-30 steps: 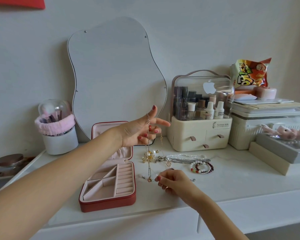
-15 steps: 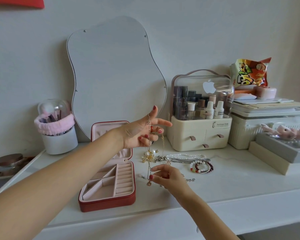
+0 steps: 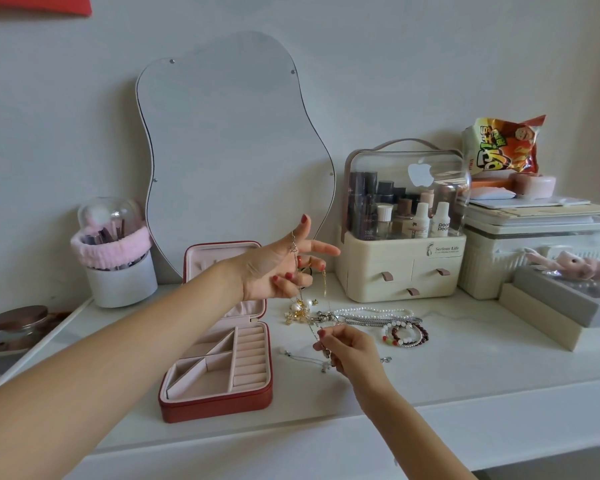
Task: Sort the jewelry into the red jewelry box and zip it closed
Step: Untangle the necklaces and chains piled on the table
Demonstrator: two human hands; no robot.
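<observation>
The red jewelry box (image 3: 219, 405) lies open on the white tabletop (image 3: 465, 368), its pink compartments bare and its lid upright. My left hand (image 3: 278, 268) is raised above the table right of the lid, pinching the top of a thin gold necklace (image 3: 303, 306) that hangs down. My right hand (image 3: 347, 351) pinches the necklace's lower end just above the table. Behind it lie gold pearl earrings (image 3: 298, 311), a pearl necklace (image 3: 378, 311), beaded bracelets (image 3: 406, 336) and a thin silver chain (image 3: 302, 358).
A wavy mirror (image 3: 232, 150) leans on the wall behind the box. A brush holder (image 3: 118, 268) stands at the left. A cosmetics organiser (image 3: 402, 223), a white storage bin (image 3: 534, 251) and stacked grey boxes (image 3: 561, 306) fill the right side.
My right hand rose from the tabletop and closed on the dangling lower end of the gold necklace. My left hand stayed raised, holding the top.
</observation>
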